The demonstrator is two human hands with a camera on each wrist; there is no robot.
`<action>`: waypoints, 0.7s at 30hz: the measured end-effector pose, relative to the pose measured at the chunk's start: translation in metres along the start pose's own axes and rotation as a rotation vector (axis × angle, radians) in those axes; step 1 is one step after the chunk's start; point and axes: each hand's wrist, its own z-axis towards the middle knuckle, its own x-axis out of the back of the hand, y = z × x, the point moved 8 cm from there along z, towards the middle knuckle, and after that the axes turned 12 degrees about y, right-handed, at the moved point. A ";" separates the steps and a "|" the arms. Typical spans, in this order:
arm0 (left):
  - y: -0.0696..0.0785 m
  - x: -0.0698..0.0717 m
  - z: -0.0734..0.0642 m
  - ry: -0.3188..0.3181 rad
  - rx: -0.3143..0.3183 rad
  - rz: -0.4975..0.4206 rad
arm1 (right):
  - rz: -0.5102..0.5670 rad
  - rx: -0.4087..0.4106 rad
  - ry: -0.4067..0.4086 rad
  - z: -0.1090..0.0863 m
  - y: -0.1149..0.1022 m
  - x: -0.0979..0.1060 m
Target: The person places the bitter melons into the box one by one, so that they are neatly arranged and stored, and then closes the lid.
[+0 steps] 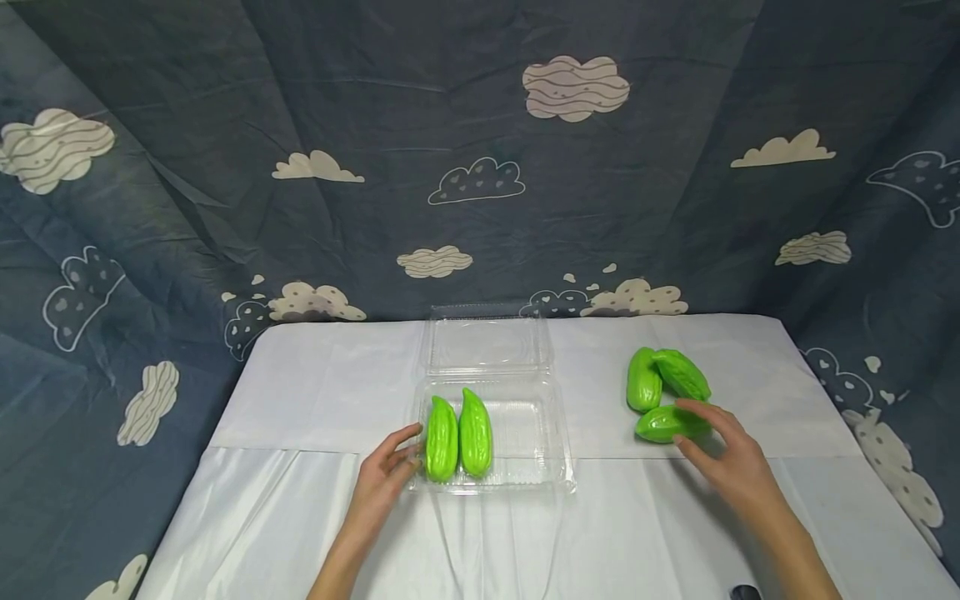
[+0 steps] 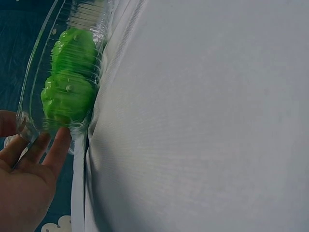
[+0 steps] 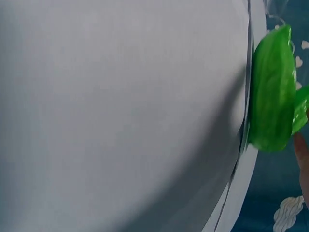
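In the head view, a clear plastic clamshell box point(image 1: 528, 433) lies with its lid point(image 1: 487, 346) folded back. Two glossy, ridged green bitter melons stand side by side in its left half, a left one point(image 1: 441, 440) and a right one point(image 1: 476, 433). My left hand point(image 1: 382, 475) touches the box's left edge, its fingertips against the clear wall in the left wrist view. On the right lie three more: an upright one point(image 1: 643, 381), a slanted one point(image 1: 682, 375) and a sideways one point(image 1: 670, 424). My right hand point(image 1: 731, 458) has spread finger and thumb about the sideways one's right end; a firm grip does not show.
A white cloth point(image 1: 292, 408) covers the table. Behind and at both sides hangs a dark blue curtain point(image 1: 375, 100) with cloud prints. A small dark object point(image 1: 745, 592) shows at the bottom edge, by the right forearm.
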 end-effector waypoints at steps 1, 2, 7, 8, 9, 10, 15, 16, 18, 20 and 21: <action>0.000 0.000 0.000 0.001 0.000 0.002 | -0.006 -0.016 -0.018 0.001 0.004 0.000; 0.000 0.000 0.000 0.000 0.001 0.003 | -0.005 -0.030 -0.035 0.003 0.007 0.000; 0.000 0.000 0.000 -0.003 -0.001 0.003 | -0.005 -0.055 -0.094 0.009 0.021 0.001; 0.000 0.000 0.000 -0.004 -0.001 0.002 | -0.007 -0.056 -0.102 0.010 0.022 0.001; 0.000 0.000 0.000 -0.005 -0.002 0.000 | -0.010 -0.057 -0.110 0.011 0.024 0.001; 0.000 0.000 0.000 -0.005 -0.003 -0.002 | -0.017 -0.058 -0.118 0.012 0.025 0.001; 0.000 0.000 0.000 -0.005 -0.003 -0.004 | -0.043 -0.073 -0.163 0.018 0.032 -0.001; 0.000 0.000 0.000 -0.004 -0.002 -0.004 | -0.048 -0.078 -0.170 0.019 0.034 -0.001; -0.001 0.000 0.000 -0.005 0.001 -0.002 | -0.063 -0.096 -0.188 0.022 0.038 -0.003; -0.001 0.000 0.000 -0.005 0.003 -0.002 | -0.071 -0.130 -0.207 0.023 0.042 -0.005; -0.001 0.000 0.000 -0.005 0.004 -0.002 | -0.081 -0.148 -0.219 0.024 0.044 -0.006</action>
